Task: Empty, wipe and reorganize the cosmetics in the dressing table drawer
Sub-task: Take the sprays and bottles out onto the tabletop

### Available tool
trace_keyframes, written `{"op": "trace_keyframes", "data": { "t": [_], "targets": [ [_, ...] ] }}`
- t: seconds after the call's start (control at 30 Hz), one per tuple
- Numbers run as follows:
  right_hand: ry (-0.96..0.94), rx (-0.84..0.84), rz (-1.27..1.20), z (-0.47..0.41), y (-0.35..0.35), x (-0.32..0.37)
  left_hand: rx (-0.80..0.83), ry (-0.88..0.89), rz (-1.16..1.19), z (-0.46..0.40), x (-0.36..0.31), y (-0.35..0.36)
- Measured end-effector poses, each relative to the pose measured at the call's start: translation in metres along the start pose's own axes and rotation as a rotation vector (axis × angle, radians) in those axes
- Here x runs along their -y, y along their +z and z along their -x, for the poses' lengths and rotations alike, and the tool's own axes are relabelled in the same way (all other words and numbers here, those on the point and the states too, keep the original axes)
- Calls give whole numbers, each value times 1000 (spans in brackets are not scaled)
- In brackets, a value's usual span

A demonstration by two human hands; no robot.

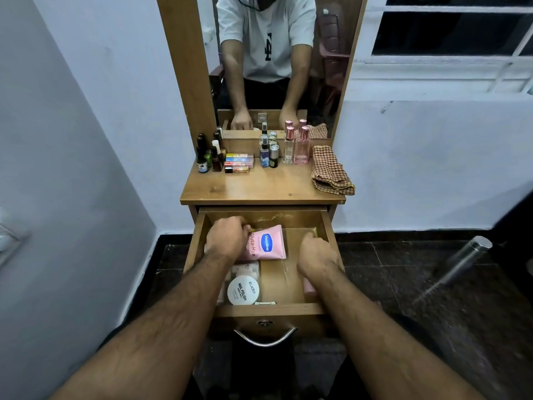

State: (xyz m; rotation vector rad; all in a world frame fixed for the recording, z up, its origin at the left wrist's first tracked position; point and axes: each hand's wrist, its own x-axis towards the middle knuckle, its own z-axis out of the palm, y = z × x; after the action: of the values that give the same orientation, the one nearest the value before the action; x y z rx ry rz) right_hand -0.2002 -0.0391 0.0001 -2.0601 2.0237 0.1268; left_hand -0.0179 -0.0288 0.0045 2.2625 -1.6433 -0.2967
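Both forearms reach forward and down into the open wooden drawer (324,223) of the dressing table. The left hand (226,236) lies knuckles-up in the drawer's back left part, its fingers curled down over the upper left edge of a pink Vaseline lotion tube (266,243) that lies flat on the drawer floor; they seem to grip the tube, though the fingertips themselves are hidden under the hand. The right hand (317,254) is in the right part of the drawer, near its right wall, the wrist bent and the fingers curled downward and forward. Whether they hold anything cannot be told, since the palm side is out of sight.

Inside the drawer, one round white nail polish remover jar (243,290) with black lettering sits at the front left, close to the front wall, and a pale pink item (309,286) peeks out beneath the right wrist.

On the wooden tabletop (259,186) above the drawer stand two clear pink-capped perfume bottles (295,147), side by side near the mirror (265,53). To their left are about three small spray bottles (268,153), then a stack of colourful flat boxes (238,163), then a cluster of small dark bottles (207,154) at the left end; their exact number is hard to tell. One folded brown checked cloth (330,171) rests at the right end, overhanging the edge slightly.
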Motion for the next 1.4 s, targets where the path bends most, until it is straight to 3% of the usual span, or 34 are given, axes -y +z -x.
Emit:
{"op": "trace_keyframes", "data": {
  "t": [0.17, 0.33, 0.47, 0.6, 0.93, 1.13, 1.4],
  "targets": [
    [-61, -48, -191, -7, 1, 4, -13, -16, 0, -3, 7, 7],
    [-140, -217, -284, -10, -5, 4, 25, -55, 51, -19, 7, 4],
    [-184, -322, -274, -8, -6, 0, 156, 131, -95, -26, 3, 6],
    [-178, -314, -307, -8, -5, -2, 314, 250, -294, -32, -1, 6],
    [-161, -312, -409, -9, -5, -3, 371, 448, -477, -34, 0, 6],
    [-167, -424, -640, -8, -4, -7, 173, 462, -288, -24, 6, 4],
    [-143, -462, -748, -11, 0, -15, 156, 213, 385, -13, -6, -8]
  ]
}}
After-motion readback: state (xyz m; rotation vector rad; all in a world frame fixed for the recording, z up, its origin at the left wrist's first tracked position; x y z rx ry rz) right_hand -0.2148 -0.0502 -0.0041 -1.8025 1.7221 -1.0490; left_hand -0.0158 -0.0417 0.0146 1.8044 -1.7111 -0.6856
